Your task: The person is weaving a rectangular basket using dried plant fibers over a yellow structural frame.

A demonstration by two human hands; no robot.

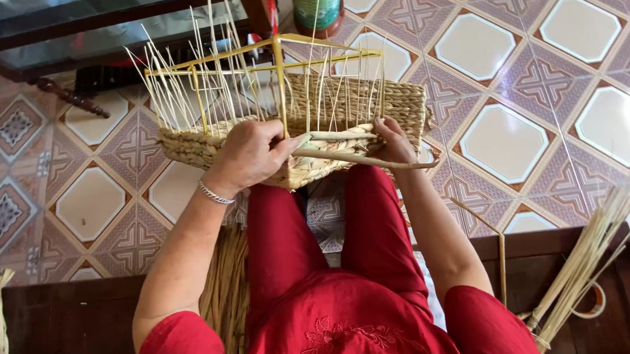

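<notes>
- The left hand (248, 155) pinches a pale reed strand (370, 160) with its fingers (293, 143) pressed together.
- The right hand (394, 143) curls its fingers on the woven rim, gripping the same strand.
- The half-woven basket (368, 102) sits in the middle of the frame, on red-clothed knees (323, 218).
- Thin yellow sticks (186, 91) poke up from it.
- A bundle of reeds (583, 258) lies at the lower right.
- The tiled floor (506, 65) is underneath.

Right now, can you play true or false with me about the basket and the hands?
1. Both hands are on the woven basket. True: left hand and right hand grip its near side.
2. The basket frame is blue. False: the frame is yellow.
3. The left wrist wears a bracelet. True.
4. The floor is plain grey. False: the floor has patterned tiles.
5. The trousers are green. False: the trousers are red.
</notes>
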